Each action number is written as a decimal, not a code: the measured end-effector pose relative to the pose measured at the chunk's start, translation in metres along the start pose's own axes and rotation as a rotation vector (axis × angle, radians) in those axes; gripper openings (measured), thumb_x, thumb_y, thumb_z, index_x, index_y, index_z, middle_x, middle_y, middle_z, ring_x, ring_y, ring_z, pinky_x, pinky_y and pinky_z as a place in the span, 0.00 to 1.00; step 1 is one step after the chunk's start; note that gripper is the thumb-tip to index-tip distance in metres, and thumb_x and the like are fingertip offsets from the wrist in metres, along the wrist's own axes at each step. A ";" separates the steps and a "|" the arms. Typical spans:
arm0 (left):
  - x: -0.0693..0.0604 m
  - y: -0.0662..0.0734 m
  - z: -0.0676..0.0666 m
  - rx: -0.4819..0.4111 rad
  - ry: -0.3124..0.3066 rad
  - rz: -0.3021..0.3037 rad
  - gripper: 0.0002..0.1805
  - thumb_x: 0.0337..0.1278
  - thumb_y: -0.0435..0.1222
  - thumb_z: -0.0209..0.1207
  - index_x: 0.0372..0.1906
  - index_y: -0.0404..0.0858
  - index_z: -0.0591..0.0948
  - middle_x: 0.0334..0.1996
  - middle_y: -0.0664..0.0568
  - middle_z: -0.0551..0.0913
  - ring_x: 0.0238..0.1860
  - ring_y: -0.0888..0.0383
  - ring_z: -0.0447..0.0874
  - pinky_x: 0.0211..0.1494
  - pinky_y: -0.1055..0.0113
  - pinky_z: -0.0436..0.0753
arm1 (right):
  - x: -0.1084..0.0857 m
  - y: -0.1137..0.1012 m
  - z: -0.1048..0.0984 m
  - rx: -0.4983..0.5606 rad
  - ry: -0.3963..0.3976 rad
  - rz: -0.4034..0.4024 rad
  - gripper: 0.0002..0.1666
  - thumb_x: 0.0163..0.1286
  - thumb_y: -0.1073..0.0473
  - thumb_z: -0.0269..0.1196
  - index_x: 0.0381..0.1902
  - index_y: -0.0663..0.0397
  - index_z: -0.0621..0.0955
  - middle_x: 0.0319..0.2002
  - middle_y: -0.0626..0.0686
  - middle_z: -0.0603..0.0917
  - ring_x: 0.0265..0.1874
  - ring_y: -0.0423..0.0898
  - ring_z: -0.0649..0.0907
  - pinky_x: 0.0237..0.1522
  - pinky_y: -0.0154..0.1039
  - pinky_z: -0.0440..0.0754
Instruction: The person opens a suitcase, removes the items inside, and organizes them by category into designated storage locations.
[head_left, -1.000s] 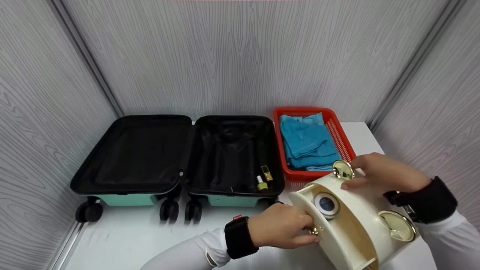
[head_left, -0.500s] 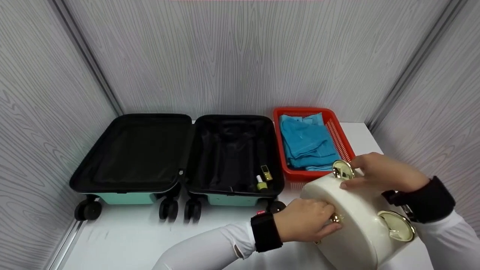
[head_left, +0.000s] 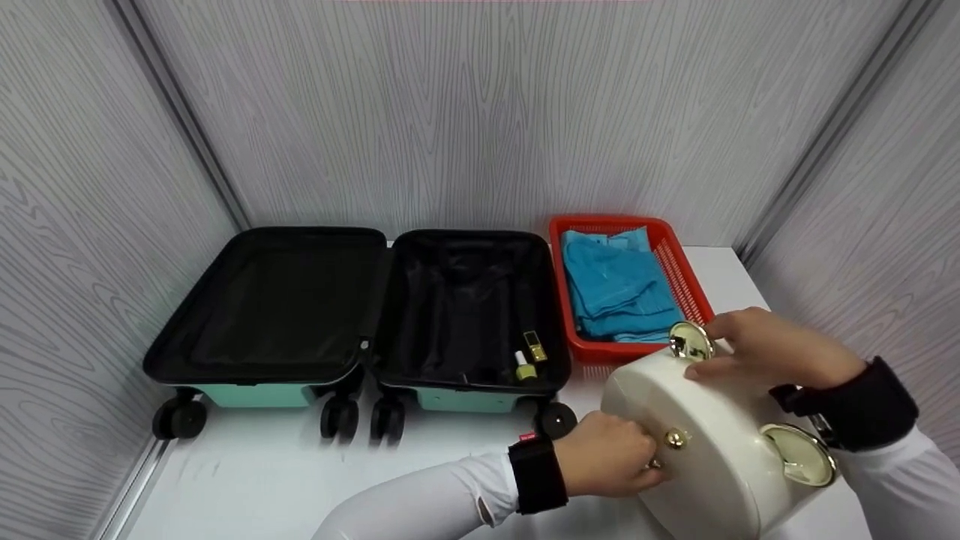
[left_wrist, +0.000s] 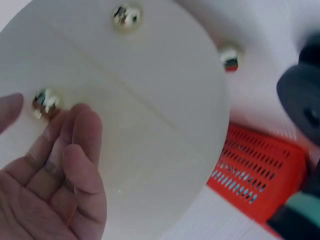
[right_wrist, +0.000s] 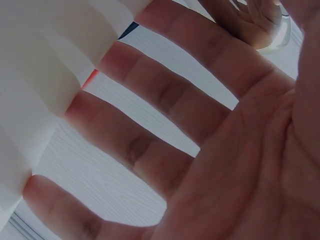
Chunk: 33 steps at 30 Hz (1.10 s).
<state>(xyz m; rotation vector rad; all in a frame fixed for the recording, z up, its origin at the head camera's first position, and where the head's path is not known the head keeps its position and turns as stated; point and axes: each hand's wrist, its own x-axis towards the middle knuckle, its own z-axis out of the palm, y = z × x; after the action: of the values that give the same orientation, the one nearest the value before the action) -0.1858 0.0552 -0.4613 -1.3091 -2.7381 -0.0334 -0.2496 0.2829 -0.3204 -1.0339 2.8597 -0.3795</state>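
Note:
A cream-white rounded drawer box (head_left: 701,420) stands at the lower right of the head view, its front showing two gold knobs. My left hand (head_left: 606,454) is at the lower drawer knob (left_wrist: 46,102). Its fingers curl against one side of it, with the thumb on the other side and a narrow gap by the thumb in the left wrist view. Above the seam sits the other knob (head_left: 675,439), untouched. My right hand (head_left: 784,349) rests on the box with long, spread fingers. Their fingertips (right_wrist: 82,107) meet the white edge in the right wrist view.
An open suitcase (head_left: 466,307) with black lining lies left of the box. A small green bottle with a white cap (head_left: 524,367) and a gold-coloured stick (head_left: 535,346) lie inside. Behind the box, a red basket (head_left: 686,289) holds folded blue cloth (head_left: 619,285).
The upper drawer, open with a round tin in it, has been pushed in. My left hand has moved from the upper knob to the lower one. The right hand has stayed put.

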 end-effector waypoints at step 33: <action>-0.063 -0.018 0.001 0.019 0.099 0.079 0.21 0.74 0.60 0.59 0.24 0.59 0.86 0.24 0.68 0.86 0.25 0.66 0.86 0.17 0.67 0.67 | -0.006 0.008 -0.003 0.021 -0.056 0.106 0.18 0.66 0.49 0.79 0.26 0.46 0.81 0.25 0.39 0.76 0.26 0.35 0.72 0.29 0.34 0.71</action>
<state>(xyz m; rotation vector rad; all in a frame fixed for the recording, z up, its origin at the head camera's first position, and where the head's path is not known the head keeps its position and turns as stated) -0.1608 -0.0049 -0.4681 -1.3710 -2.5965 -0.0639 -0.2505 0.2928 -0.3197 -0.8705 2.8390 -0.3648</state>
